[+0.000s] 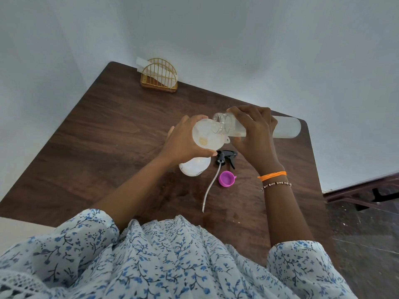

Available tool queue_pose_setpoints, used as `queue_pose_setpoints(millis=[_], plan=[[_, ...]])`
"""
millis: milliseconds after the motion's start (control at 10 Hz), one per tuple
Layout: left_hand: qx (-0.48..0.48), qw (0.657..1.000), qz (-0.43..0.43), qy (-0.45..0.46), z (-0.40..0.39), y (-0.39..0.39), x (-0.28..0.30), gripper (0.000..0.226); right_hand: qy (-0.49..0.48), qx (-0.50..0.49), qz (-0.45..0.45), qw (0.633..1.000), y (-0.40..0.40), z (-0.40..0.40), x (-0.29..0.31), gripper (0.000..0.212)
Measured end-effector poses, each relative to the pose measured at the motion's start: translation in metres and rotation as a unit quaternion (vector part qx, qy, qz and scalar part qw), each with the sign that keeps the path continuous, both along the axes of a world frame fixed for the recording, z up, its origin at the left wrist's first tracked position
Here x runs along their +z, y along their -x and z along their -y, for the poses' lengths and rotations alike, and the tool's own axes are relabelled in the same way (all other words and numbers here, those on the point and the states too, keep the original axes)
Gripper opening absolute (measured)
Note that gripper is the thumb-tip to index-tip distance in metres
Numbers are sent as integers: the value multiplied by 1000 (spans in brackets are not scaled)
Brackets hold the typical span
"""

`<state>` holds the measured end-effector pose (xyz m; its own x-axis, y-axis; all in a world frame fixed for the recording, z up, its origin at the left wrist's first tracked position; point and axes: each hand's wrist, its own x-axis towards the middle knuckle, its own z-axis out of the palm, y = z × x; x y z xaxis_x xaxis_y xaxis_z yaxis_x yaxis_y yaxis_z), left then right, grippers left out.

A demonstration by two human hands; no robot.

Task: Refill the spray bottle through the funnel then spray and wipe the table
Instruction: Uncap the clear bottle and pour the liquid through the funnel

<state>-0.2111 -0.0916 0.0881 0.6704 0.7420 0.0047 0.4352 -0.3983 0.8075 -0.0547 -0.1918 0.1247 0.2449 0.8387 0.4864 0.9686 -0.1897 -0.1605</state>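
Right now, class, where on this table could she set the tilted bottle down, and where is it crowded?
Free: the wide bare table between the napkin holder and her left hand, and the right edge beyond her right hand. Crowded: the middle, around the funnel, spray head and purple cap.

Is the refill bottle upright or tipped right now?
Tipped. The right hand holds the refill bottle nearly on its side, uncapped mouth over the funnel, which the left hand steadies.
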Motion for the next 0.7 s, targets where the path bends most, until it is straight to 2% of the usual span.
queue_pose_setpoints(millis=[700], plan=[[0, 1000, -2, 3, 0, 0, 1, 89, -2, -5, -6, 1000, 0, -1, -2, 58]])
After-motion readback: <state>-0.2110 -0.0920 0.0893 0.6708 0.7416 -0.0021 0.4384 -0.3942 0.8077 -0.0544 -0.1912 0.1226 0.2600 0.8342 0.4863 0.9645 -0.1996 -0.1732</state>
